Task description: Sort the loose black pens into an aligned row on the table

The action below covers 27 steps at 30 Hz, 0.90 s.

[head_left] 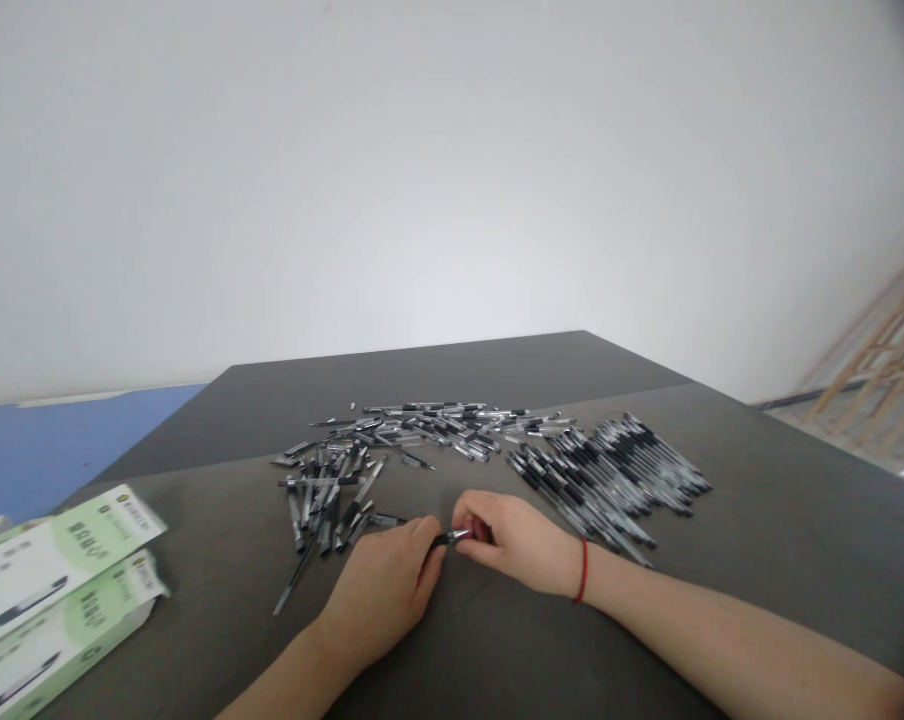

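A pen (450,538) with a black grip and a silver cone end pokes out of my left hand (392,575), whose fingers are wrapped round it. My right hand (516,540), with a red string at the wrist, pinches at the silver end; whether a small part sits between its fingertips is hidden. Just beyond my left hand is a loose heap of pen parts (328,500). To the right of my right hand, many pens (609,475) lie side by side in a slanted row.
More scattered pen parts (437,425) spread across the middle of the dark table (512,365). Green and white pen boxes (77,560) are at the left edge. Behind the table rises a pale wall (452,180); a wooden rack (879,350) stands at far right.
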Motion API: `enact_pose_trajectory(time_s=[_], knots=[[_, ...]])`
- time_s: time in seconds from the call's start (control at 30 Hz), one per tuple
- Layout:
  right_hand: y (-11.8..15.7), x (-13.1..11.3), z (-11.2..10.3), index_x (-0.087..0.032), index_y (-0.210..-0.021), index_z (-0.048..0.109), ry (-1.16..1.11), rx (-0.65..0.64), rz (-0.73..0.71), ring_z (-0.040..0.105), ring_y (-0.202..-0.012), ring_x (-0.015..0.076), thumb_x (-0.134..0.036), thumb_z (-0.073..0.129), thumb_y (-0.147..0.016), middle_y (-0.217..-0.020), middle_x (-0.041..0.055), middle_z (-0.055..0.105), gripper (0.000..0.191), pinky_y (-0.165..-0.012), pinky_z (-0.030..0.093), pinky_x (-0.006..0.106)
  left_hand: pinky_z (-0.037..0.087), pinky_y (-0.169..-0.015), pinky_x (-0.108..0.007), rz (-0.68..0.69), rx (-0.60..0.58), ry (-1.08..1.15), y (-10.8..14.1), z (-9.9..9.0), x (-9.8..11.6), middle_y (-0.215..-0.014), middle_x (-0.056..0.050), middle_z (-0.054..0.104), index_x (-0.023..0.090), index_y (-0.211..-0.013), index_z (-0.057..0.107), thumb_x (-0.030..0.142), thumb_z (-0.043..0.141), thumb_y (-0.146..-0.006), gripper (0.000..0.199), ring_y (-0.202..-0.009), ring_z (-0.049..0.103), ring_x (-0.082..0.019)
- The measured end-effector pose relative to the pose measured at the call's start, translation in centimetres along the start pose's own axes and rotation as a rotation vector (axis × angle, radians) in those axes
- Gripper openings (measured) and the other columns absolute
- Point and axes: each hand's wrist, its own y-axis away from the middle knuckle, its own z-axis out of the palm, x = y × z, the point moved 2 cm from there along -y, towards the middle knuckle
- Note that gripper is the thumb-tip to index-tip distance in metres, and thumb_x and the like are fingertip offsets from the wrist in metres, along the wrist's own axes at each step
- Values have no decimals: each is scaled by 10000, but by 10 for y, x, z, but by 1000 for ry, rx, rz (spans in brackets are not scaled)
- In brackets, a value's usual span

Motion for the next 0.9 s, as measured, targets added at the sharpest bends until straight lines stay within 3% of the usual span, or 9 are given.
enact_pose_trajectory(time_s=[0.27,0.47,0.7,0.9], knots=[[0,0,-1,-178,-740,513,34,16,-78,457,-634,88,-210,556,-829,-702,-38,506,104,-574,312,192,354,-621,-268,2,6,-12,0,1,0,-821,-12,630,214,-855,494,236,368,-915,141,-733,597,-171],[0,0,0,-185,-826,522,-14,20,-14,473,-617,80,-148,610,-757,-696,-55,518,118,-564,324,179,358,-613,-268,-2,1,-9,0,-1,1,-816,-9,630,212,-851,492,226,378,-910,129,-727,599,-170],[-1,0,-1,-176,-757,533,52,7,-38,473,-637,97,-234,556,-838,-699,-32,526,102,-579,325,204,366,-619,-263,-4,-1,-21,1,-2,1,-832,-17,636,209,-862,501,226,375,-910,136,-730,600,-168],[0,-1,-1,-185,-831,535,16,-2,-14,488,-635,100,-152,586,-770,-715,-35,533,86,-573,338,196,374,-625,-260,-4,-8,-18,1,-2,1,-835,-18,635,210,-866,505,231,374,-912,141,-738,602,-169]])
